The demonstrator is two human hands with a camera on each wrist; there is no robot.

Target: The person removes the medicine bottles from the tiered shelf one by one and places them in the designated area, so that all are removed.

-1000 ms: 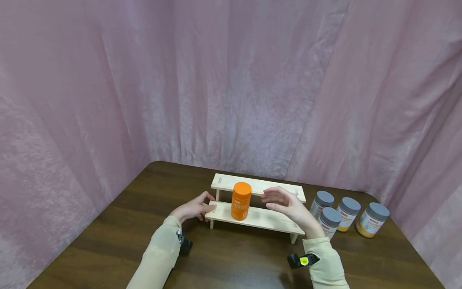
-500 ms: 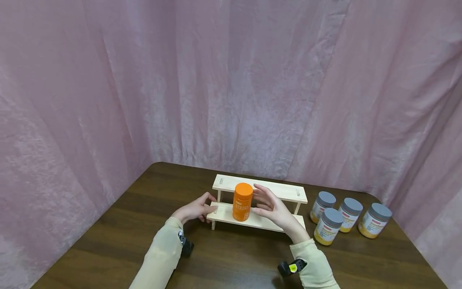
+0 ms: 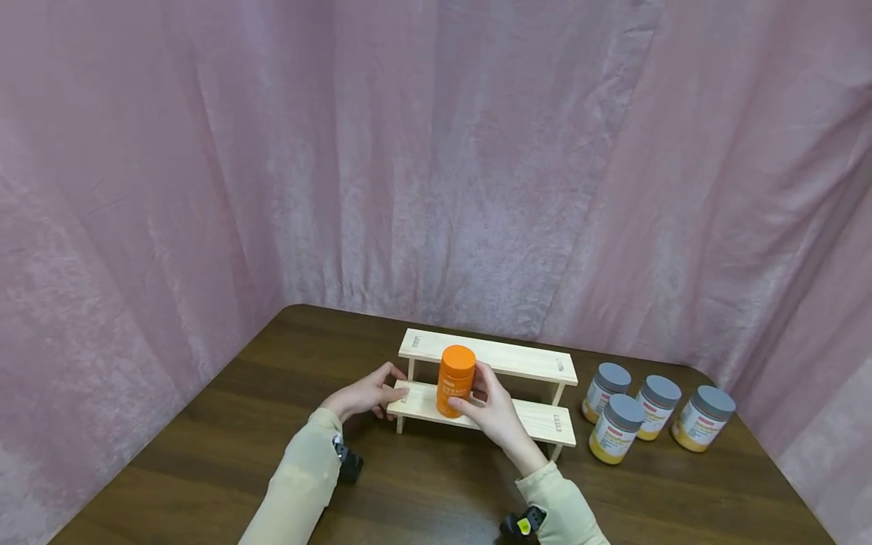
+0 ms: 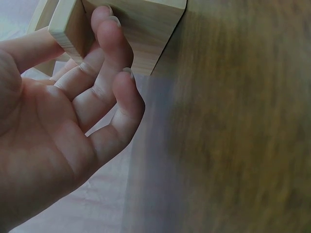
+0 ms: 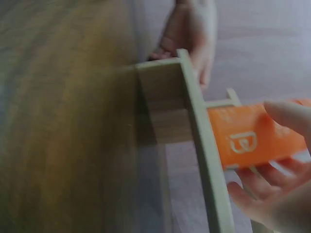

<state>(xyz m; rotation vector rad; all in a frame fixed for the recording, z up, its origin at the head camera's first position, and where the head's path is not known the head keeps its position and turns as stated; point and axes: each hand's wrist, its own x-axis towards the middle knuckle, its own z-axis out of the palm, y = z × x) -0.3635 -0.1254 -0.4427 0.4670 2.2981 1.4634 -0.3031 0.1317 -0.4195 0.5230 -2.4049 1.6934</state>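
An orange bottle [image 3: 455,378] with an orange lid stands upright on the lower step of a two-step pale wooden shelf [image 3: 538,420], left of its middle. My right hand [image 3: 496,416] holds the bottle from its right side. In the right wrist view the thumb lies across the front of the bottle [image 5: 240,141], with the other fingers curled behind it. At the shelf's left end my left hand [image 3: 364,395] pinches the lower board, thumb on top. The left wrist view has the board's end [image 4: 73,31] between thumb and fingers.
Several jars with grey lids, such as the front jar [image 3: 616,429], stand to the right of the shelf. The upper board [image 3: 490,354] rises behind the bottle. All stand on a dark wooden table [image 3: 422,492], with a pink curtain [image 3: 436,166] behind.
My right hand has moved left along the shelf to the orange bottle and closed round it. My left hand has stayed at the shelf's left end.
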